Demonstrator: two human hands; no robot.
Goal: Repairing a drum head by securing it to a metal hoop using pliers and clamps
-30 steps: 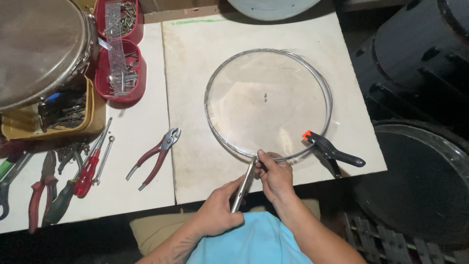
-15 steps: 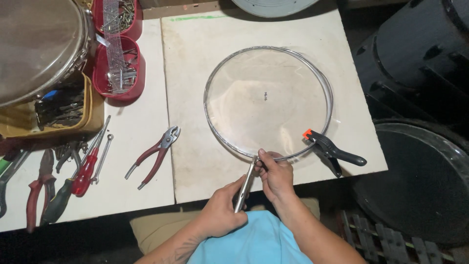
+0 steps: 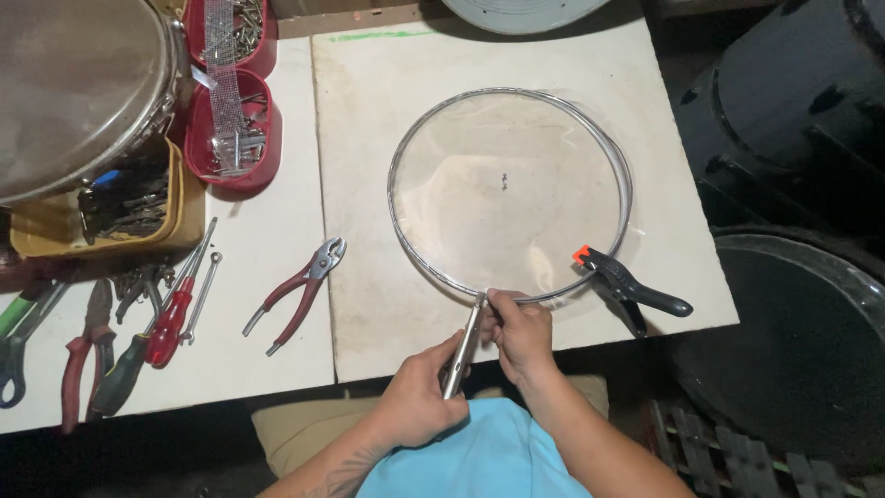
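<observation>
White worktable [image 3: 387, 277]: filled the middle of the frame, two boards side by side.
Large metal pan [image 3: 74, 83]: upper left corner, overhanging a yellow tray [image 3: 37, 242] of small parts.
Round glass lid [image 3: 509, 195] with metal rim: lay flat at centre, its near edge just above the hands.
Black spring clamp [image 3: 631, 288], orange-tipped: gripped the lid's rim at lower right.
Two red tubs [image 3: 232, 138] of screws: upper left, beside the pan.
Red-handled pliers [image 3: 297, 293]: lay loose left of the lid.
Left hand [image 3: 419, 398]: lower centre, closed around the handles of metal pliers [image 3: 463, 349], whose nose met the rim.
Right hand [image 3: 521, 330]: fingers pinched on the rim just beside the plier nose.
</observation>
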